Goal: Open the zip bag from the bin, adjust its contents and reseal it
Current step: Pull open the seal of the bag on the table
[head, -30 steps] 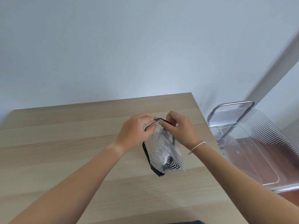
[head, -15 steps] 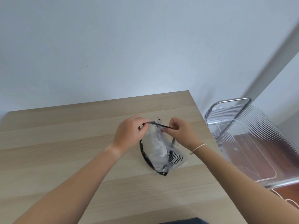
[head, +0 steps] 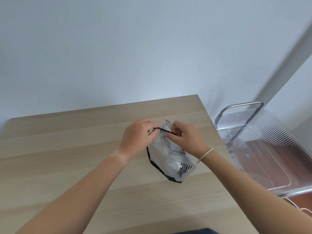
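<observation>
While both hands are working at the mouth of the zip bag [head: 170,159], the left hand [head: 137,138] is pinching the black zip strip at its own end, thumb and curled fingers closing on the dark edge. The right hand [head: 187,139] is pinching the same strip at the other end, its fingers curled round the plastic, so the strip is running taut between the two hands. A thin white bracelet [head: 206,153] is circling the right wrist.

Below and between the hands, the bag is hanging down to the surface [head: 67,149], its lower end resting on the wood toward the person. It is clear plastic with a black border down the side under the left hand, and black-and-white striped contents [head: 184,168] are showing through it, bunched toward the side under the right hand. A striped tip is also poking up just beyond the strip, between the two hands.

Out past the right hand, off the edge of the surface, a clear ribbed bin [head: 263,146] with a metal handle is sitting lower down, well apart from the bag. Beyond both hands a pale wall [head: 135,48] is rising behind the surface.
</observation>
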Motion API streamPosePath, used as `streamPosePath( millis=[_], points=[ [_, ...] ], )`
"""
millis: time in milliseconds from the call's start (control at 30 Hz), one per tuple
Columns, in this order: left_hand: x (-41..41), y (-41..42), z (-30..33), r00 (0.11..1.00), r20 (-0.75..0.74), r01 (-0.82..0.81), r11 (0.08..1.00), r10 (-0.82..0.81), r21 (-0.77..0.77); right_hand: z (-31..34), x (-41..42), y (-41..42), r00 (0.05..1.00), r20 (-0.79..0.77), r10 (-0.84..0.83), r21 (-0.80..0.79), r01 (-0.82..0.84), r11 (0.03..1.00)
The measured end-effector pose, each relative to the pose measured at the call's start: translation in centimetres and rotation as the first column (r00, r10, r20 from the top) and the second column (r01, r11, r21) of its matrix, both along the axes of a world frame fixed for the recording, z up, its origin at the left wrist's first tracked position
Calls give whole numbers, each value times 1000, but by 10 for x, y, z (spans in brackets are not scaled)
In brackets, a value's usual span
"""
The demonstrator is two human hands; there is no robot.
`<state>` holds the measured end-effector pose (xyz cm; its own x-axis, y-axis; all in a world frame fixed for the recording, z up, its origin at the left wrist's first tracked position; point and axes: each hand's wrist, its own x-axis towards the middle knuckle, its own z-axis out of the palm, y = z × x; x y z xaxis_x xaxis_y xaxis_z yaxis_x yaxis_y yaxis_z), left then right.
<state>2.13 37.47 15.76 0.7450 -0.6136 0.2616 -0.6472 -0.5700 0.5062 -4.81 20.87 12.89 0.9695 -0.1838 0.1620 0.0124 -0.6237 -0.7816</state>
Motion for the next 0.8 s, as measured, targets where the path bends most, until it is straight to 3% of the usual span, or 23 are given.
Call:
streamPosePath(
  millis=[100, 233, 400, 500, 600, 700, 800],
  points=[
    [0, 2, 0, 999, 37, -9, 999, 10, -31, -7, -5, -6, 984, -141, 112, 175, -87, 981],
    [2, 5, -1, 998, 53, -32, 999, 33, -31, -22, -16, -14, 895, -306, 324, 463, -157, 872],
    [7, 12, -5, 997, 52, -51, 999, 51, -6, -29, -25, -25, 870, -346, 352, 575, -100, 812],
    [9, 16, -10, 997, 55, -56, 998, 55, 22, -27, -23, -28, 912, -347, 218, 487, -23, 873],
    [9, 19, -16, 996, 58, -78, 996, 75, 49, -20, -17, -29, 957, -290, 25, 155, 21, 988],
    [7, 22, -23, 994, 47, -98, 992, 95, 74, -13, -12, -25, 983, -146, -115, -139, 95, 986],
    [6, 24, -26, 992, 49, -117, 991, 114, 67, -11, -11, -22, 987, -123, -101, -97, 89, 991]
  ],
)
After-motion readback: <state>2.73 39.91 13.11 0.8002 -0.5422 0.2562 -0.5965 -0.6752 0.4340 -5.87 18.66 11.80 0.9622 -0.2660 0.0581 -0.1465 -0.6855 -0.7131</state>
